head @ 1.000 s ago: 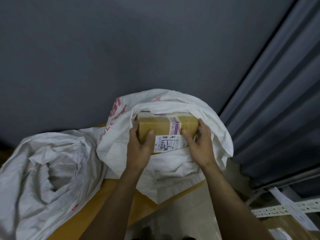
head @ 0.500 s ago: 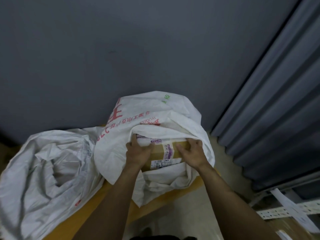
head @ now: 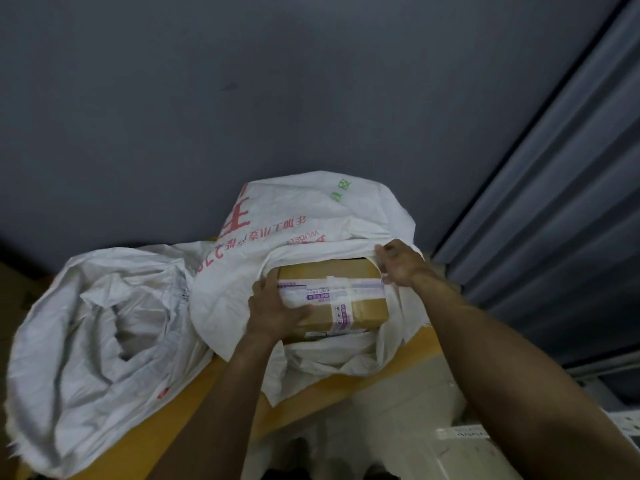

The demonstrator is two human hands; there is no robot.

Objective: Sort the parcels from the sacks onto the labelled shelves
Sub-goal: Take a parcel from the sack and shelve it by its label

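Observation:
A brown cardboard parcel [head: 360, 303] with white and purple tape and a shipping label lies in the mouth of a white woven sack [head: 311, 216] printed with red characters. My left hand [head: 273, 313] grips the parcel's left end, thumb across its top. My right hand [head: 398, 261] pinches the sack's rim at the parcel's far right corner. A second white sack [head: 97, 327] lies slumped at the left, its opening facing me; what it holds is hidden.
Both sacks rest on a yellow-brown surface [head: 426, 344]. A dark grey wall [head: 242, 98] fills the back. A grey ribbed shutter [head: 561, 209] runs down the right. At the bottom right is a white metal shelf rail with a paper label [head: 464, 434].
The parcel has tipped so its top face shows. My right hand left the parcel and now holds the sack's rim, pulled back. My left hand stays on the parcel.

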